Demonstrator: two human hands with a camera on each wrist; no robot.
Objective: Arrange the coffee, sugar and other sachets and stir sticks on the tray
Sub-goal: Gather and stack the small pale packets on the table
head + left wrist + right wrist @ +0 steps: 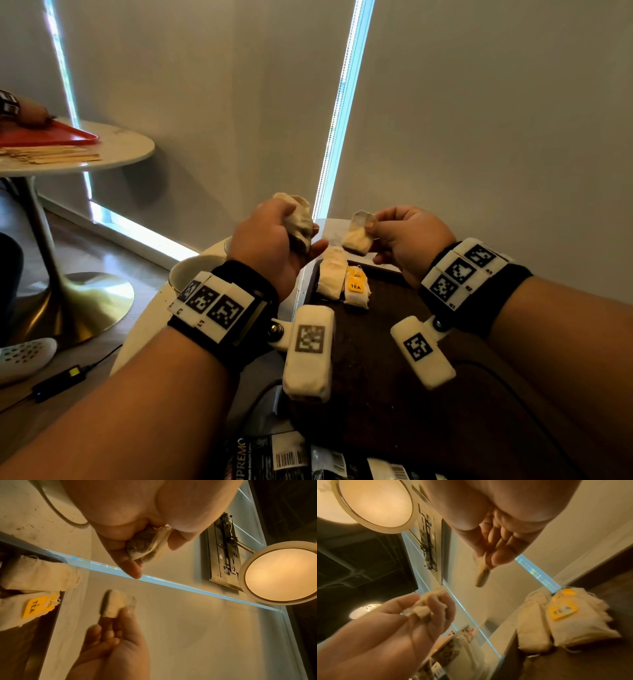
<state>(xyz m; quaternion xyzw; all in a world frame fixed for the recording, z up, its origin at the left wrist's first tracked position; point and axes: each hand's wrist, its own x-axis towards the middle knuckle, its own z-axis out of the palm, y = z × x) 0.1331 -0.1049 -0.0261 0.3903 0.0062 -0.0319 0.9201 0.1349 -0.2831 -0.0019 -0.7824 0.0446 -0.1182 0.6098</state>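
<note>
The dark tray (394,342) in front of the person is only begun: at its far left corner two cloth tea bags (344,284) lie side by side, one bearing a yellow TEA tag (355,285), and the rest of its visible surface is bare. Black coffee packets (274,459) wait at the near edge, and no stir sticks show near it. Above the far end, the left hand (274,240) clutches a crumpled bunch of tea bags (298,219) in curled fingers, while the right hand (407,236) pinches a single tea bag (358,236), seemingly next to go down.

2 tea bags (343,282) at dark tray's (387,342) far-left corner, bare tray surface nearer
</note>
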